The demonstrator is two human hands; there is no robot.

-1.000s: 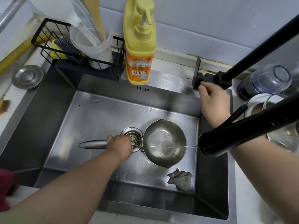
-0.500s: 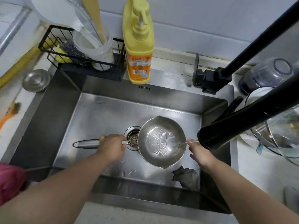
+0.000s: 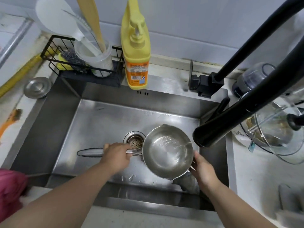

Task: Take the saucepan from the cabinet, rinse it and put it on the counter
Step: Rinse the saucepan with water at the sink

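Note:
A small steel saucepan (image 3: 167,151) hangs over the right part of the sink (image 3: 102,122), with a little water in its bowl. My left hand (image 3: 116,155) grips its long handle where it meets the bowl. My right hand (image 3: 202,168) touches the saucepan's outer right side from below, fingers fairly straight. A thin stream of water runs from the black faucet head (image 3: 212,137) into the bowl.
The drain strainer (image 3: 134,141) sits just left of the pan. A grey rag (image 3: 187,181) lies in the sink's front right corner. A yellow soap bottle (image 3: 136,51) and a wire rack (image 3: 80,66) stand behind; glass lids (image 3: 279,134) rest on the right.
My right hand left the faucet lever and came down to the saucepan's right side. Water collected in the bowl. The pan shifted slightly right and lifted.

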